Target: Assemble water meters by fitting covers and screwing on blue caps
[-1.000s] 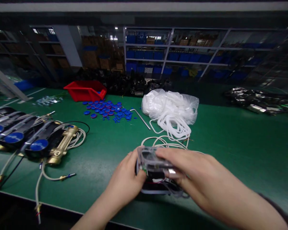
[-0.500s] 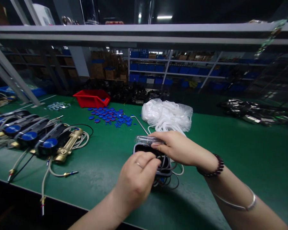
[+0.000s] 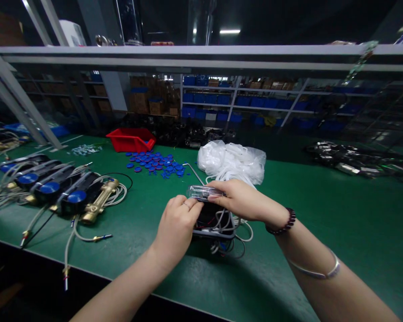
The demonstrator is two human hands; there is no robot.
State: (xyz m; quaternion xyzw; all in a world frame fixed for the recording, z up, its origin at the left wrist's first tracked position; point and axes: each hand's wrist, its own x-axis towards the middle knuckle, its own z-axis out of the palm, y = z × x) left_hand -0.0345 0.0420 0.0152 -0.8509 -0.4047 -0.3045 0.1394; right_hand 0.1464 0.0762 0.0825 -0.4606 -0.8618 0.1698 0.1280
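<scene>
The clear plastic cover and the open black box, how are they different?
The clear plastic cover is see-through; the open black box isn't. The cover looks thin; the box looks deeper. The cover is in the right grip; the box has cables inside. Both are partly hidden.

Hands [image 3: 177,226] at open housing [image 3: 212,234] (black)

Colourless, see-through cover [image 3: 198,192] in right hand [image 3: 238,197]. Black case [image 3: 208,217], grey-rimmed, with pale grey cables, below right hand. Dark brown beaded bracelet [image 3: 291,220], then silver bangle [image 3: 329,274], behind right hand. Silver ring [image 3: 186,205] on left hand [image 3: 176,226]. Plain green bench [image 3: 278,279] under both. Beyond left hand: solid red bin [image 3: 129,141], blue discs [image 3: 151,159], some red-edged. Beyond right hand: milky white tubing [image 3: 230,159]. Left of left hand: black units [image 3: 86,184] with blue round caps [image 3: 77,197], gold-toned fitting [image 3: 101,200].
</scene>
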